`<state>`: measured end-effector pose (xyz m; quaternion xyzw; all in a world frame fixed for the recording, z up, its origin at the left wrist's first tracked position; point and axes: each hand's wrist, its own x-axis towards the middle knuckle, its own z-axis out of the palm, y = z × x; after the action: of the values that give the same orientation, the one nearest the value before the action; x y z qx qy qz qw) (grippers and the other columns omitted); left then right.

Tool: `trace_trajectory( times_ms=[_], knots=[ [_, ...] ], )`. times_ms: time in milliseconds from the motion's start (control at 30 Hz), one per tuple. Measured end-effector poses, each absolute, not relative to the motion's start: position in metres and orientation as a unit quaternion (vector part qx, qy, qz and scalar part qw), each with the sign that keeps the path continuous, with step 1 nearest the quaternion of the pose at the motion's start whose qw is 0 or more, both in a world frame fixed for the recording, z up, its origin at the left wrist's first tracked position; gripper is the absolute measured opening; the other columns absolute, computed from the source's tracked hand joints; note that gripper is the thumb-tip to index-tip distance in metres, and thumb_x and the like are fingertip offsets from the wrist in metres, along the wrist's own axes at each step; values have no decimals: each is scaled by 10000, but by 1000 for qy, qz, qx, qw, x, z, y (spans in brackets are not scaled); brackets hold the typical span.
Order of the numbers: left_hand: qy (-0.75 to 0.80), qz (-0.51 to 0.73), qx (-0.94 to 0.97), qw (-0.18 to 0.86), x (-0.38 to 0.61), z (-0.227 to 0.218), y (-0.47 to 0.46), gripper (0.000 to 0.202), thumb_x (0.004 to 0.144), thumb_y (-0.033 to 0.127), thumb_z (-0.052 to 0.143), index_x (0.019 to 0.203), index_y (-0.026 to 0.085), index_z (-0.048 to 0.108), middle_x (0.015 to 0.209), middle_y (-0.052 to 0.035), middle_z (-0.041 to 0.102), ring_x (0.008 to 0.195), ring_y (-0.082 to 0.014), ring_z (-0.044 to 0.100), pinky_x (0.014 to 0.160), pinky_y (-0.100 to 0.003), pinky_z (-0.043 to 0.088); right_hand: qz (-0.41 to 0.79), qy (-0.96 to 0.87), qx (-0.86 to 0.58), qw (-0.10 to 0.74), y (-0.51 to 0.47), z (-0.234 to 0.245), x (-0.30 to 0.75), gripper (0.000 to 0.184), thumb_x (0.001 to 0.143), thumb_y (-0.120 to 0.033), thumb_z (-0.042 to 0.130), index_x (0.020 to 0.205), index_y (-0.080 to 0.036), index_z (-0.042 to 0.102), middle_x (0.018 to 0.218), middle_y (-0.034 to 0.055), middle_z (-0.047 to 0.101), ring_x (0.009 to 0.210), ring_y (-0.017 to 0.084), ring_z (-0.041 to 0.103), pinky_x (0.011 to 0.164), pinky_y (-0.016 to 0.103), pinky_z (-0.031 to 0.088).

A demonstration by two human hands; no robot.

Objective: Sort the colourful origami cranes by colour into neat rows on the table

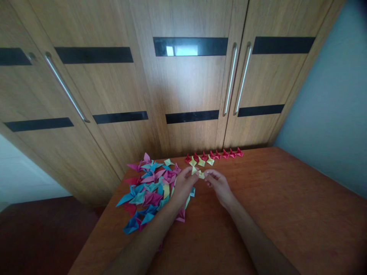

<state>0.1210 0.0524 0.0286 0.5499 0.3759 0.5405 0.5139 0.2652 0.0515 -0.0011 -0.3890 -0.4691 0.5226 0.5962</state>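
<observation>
My left hand (pixel 185 181) and my right hand (pixel 217 183) meet above the wooden table. Between them is a small pale yellow origami piece (pixel 201 175), pinched by the fingers of both hands. Its exact fold is too small to make out. Just beyond my fingers stand a few yellow folded pieces (pixel 202 161). Behind these runs a row of red folded pieces (pixel 225 154) along the table's back edge. Beside and partly under my left forearm lies a pile of origami cranes (pixel 151 187) in pink, blue, teal and red; the forearm hides some of them.
The brown wooden table (pixel 275 214) reaches toward me and to the right. At its far edge rises a wooden wardrobe (pixel 189 84) with metal handles (pixel 230 80) and dark strips. A pale blue wall (pixel 329 114) borders the right side. Dark floor (pixel 48 229) shows at the left.
</observation>
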Motion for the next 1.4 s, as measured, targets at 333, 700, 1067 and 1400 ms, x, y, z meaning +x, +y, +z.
trace_trajectory(
  times_ms=[333, 700, 1067, 1400],
  knots=[
    [393, 417, 668, 475, 116, 28, 65, 221, 790, 329, 619, 918, 149, 632, 787, -34, 659, 692, -144, 625, 628, -243, 501, 598, -366, -377, 605, 65, -7, 293, 326, 665, -450, 719, 675, -185, 528, 510, -88, 336, 438, 60, 259, 421, 213, 191],
    [348, 347, 818, 299, 143, 44, 80, 146, 820, 209, 568, 899, 175, 685, 840, -28, 709, 762, -147, 634, 695, -235, 470, 473, -398, -473, 628, 77, -22, 309, 281, 713, -458, 610, 714, -177, 603, 525, -55, 435, 453, 83, 361, 432, 212, 275],
    [417, 251, 867, 101, 211, 38, 127, 198, 867, 189, 500, 856, 191, 698, 918, -66, 629, 875, -184, 576, 783, -282, 430, 212, -412, -646, 606, 94, -43, 337, 338, 755, -402, 446, 826, -173, 684, 782, 55, 689, 717, 205, 594, 646, 276, 443],
    [484, 187, 854, 32, 234, 18, 147, 227, 904, 242, 474, 898, 194, 696, 959, -86, 580, 945, -211, 533, 778, -307, 434, 185, -462, -665, 557, 94, -42, 332, 325, 778, -387, 425, 803, -186, 679, 774, 53, 698, 709, 201, 606, 684, 274, 441]
  ],
)
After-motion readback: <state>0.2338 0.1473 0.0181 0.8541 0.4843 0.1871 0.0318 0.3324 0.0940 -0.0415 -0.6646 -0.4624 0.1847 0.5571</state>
